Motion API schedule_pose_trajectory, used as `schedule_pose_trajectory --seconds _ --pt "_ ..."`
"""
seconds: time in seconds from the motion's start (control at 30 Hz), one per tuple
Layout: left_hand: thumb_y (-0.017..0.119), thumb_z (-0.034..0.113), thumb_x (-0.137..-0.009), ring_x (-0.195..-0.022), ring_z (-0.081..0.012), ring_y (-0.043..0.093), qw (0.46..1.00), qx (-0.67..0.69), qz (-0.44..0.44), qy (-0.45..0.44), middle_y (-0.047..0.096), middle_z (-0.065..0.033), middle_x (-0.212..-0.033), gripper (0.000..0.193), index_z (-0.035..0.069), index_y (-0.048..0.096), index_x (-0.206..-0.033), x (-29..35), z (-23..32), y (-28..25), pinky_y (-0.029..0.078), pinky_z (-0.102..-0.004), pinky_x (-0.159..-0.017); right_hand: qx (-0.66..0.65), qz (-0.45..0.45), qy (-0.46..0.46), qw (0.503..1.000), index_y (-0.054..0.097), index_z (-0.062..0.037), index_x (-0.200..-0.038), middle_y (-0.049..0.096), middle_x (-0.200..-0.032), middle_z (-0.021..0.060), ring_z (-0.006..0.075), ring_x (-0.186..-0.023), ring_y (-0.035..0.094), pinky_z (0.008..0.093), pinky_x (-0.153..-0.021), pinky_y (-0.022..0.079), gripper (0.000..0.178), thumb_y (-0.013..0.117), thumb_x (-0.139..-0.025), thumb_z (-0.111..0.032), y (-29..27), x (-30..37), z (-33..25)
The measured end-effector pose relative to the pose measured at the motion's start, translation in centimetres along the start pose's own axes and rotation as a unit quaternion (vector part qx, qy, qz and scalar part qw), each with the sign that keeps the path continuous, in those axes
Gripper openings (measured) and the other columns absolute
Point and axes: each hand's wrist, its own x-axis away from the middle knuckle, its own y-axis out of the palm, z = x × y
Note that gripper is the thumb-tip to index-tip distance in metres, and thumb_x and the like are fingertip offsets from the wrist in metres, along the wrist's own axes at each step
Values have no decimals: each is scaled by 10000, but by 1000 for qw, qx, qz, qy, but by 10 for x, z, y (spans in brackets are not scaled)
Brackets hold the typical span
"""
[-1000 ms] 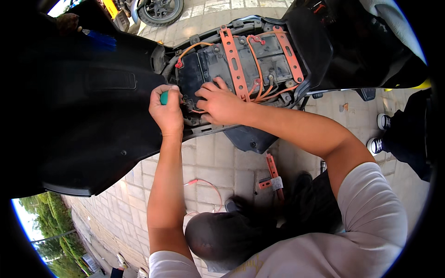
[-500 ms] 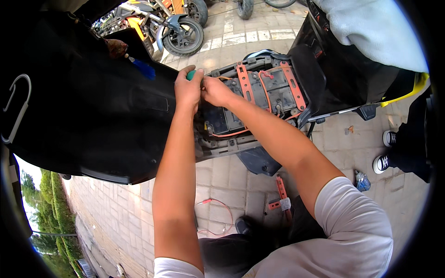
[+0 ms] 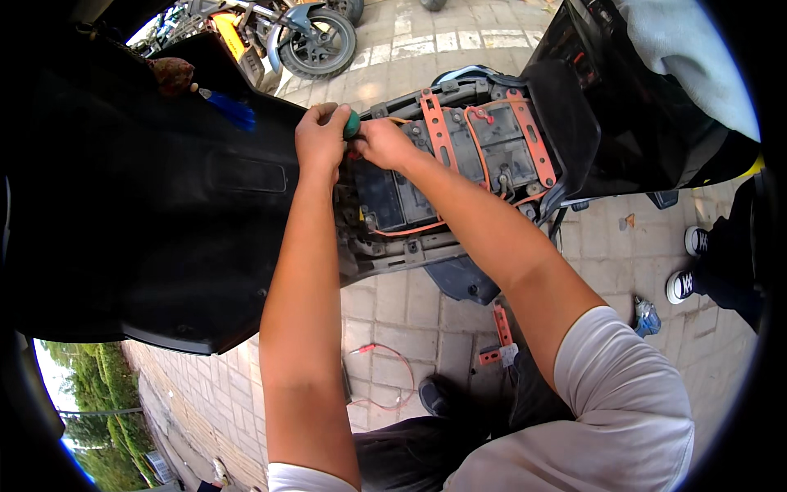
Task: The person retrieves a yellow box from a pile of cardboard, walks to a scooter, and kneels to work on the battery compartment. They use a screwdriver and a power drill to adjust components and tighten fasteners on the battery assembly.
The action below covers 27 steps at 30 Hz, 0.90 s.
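My left hand (image 3: 320,139) is closed around a green rounded handle (image 3: 352,125); the rest of that tool is hidden. Right beside it, the fingers of my right hand (image 3: 384,145) are curled together, and what they pinch cannot be made out. A bit of red (image 3: 354,154) shows beneath the hands. Both hands are at the far left corner of an open scooter compartment with dark grey batteries (image 3: 381,199). Across the batteries lie a red perforated metal strap (image 3: 438,127) and a second red strap (image 3: 531,135). An orange cable (image 3: 478,148) runs between them.
The raised black scooter seat or cover (image 3: 188,238) fills the left. On the paving lie a red wire (image 3: 402,361), red perforated bars (image 3: 502,328) and a crumpled clear bottle (image 3: 646,316). Another person's shoes (image 3: 680,285) stand at right; a parked motorcycle wheel (image 3: 318,45) is beyond.
The view has shifted slightly. My hands stay together at the same corner, and more of the green handle shows between them now.
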Motion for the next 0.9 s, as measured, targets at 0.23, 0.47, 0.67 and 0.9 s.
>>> schedule_pose_trajectory --seconds 0.23,0.47,0.67,0.9 --pt "690 238 -845 -796 -139 598 998 0 52 -24 617 -63 -925 298 -10 618 -995 10 -2 -8 503 -263 -661 56 -15 -29 998 644 -67 -921 642 -856 186 389 -852 597 479 -743 481 168 611 -779 -150 0 2 -10" --pt "698 237 -823 -744 -121 596 969 -209 127 28 644 -73 -831 303 -38 646 -941 12 -2 -10 492 -256 -609 110 50 -56 991 640 -77 -945 643 -847 159 381 -835 608 479 -740 486 201 629 -752 -134 5 5 -17" --pt "639 215 -850 -872 -164 609 987 -130 67 63 656 -125 -964 335 -64 627 -1033 13 -3 -8 479 -282 -759 90 68 -76 991 647 -87 -943 649 -845 141 374 -830 615 466 -731 491 200 652 -759 -166 7 3 -6" --pt "613 350 -863 -965 -274 608 987 -67 144 31 637 -200 -1049 426 -45 627 -1020 8 -13 15 453 -361 -816 84 25 -5 996 675 -103 -930 659 -857 163 371 -835 619 463 -726 488 185 646 -779 -205 9 6 -13"
